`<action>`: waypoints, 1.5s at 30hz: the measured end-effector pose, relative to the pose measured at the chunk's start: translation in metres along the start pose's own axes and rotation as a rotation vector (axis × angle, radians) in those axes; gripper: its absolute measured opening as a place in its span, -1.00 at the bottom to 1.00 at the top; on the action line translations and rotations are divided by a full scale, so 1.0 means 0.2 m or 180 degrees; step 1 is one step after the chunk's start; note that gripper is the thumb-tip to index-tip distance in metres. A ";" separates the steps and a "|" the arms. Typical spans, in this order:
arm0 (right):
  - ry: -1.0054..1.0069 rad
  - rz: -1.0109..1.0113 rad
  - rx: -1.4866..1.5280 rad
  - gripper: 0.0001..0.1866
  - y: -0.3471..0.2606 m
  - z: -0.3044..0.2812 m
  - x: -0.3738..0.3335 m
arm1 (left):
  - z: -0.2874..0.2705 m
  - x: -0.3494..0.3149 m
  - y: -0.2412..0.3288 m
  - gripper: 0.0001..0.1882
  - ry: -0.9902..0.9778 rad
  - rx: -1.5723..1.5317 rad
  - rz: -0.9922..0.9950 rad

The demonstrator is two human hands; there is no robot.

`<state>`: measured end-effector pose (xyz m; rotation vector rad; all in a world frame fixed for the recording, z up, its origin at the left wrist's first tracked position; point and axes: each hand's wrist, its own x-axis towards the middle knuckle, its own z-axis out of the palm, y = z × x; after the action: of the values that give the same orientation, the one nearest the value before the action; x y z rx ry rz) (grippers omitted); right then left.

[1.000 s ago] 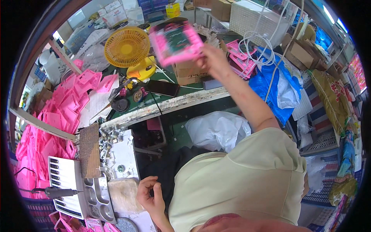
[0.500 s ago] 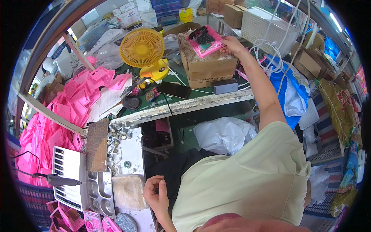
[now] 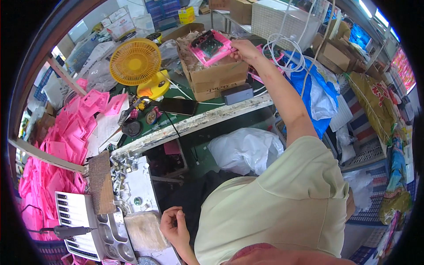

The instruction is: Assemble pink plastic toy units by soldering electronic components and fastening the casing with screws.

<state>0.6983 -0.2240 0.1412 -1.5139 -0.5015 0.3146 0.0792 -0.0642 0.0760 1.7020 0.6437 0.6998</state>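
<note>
**Open cardboard box (image 3: 216, 87), with pink frame (image 3: 210, 47) held over its mouth**

Surface (image 3: 198, 120): green top, chipped white front edge; it carried the box. Pink plastic parts (image 3: 66, 141): a large heap, at left. The box: brown, flaps up, pale crumpled material inside. Fan (image 3: 134, 62): yellow, just left of the box. Compartment tray (image 3: 110, 216): metal, lower left. Pad (image 3: 145, 229): beige, beside the tray. The frame: dark green insert, tilted, above the box's contents; whether it touched them could not be told. Right hand (image 3: 244, 50): arm extended, its grip pinching the frame's right side between thumb and fingers. Left hand (image 3: 174, 224): near the pad, its grip loosely curled, thumb apart from the fingers, nothing seen within. Phone (image 3: 178, 106): black, lying near the front edge.
</note>
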 end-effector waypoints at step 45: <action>-0.0924 0.3475 0.0673 -0.72 2.62 1.87 -0.77 | 0.06 -0.36 -0.10 -0.87 0.1597 0.0318 -0.1980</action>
<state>0.4376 0.0481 -0.4025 -1.4143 0.1920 1.3974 0.0378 -0.1208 0.0446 1.2955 1.5004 0.6433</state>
